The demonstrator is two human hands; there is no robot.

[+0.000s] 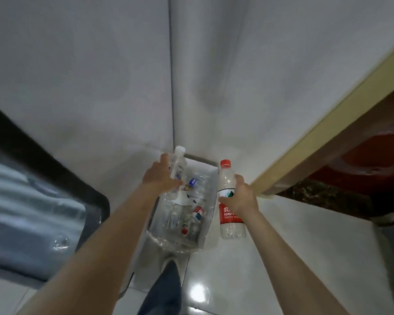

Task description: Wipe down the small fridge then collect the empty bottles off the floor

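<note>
Both forearms reach forward from the bottom edge of the view, above a leg in blue jeans [163, 289] and a light shoe [170, 261] on the glossy tiled floor [271, 258].

Left hand [160, 178]: fingers curled round a clear bottle with a white cap [178, 164], held tilted above the far end of the box. Its label is too blurred to read.

Right hand [239, 196]: clamped round the middle of a clear bottle with a red cap and red label [229, 201], held roughly upright just to the right of the box and clear of the floor. No liquid is visible in it.

White box [210, 178]: stands on the floor in the corner where two pale wall panels [100, 76] meet. It is lined with clear plastic and holds several crushed, empty clear bottles [187, 214], some with red or blue caps and labels; an exact count cannot be made.

Left side: dark-framed object with a reflective bluish panel [32, 212]; identity cannot be determined.

Right side: a yellowish beam [328, 123] runs diagonally, with dark red and speckled surfaces [350, 178] behind it.
</note>
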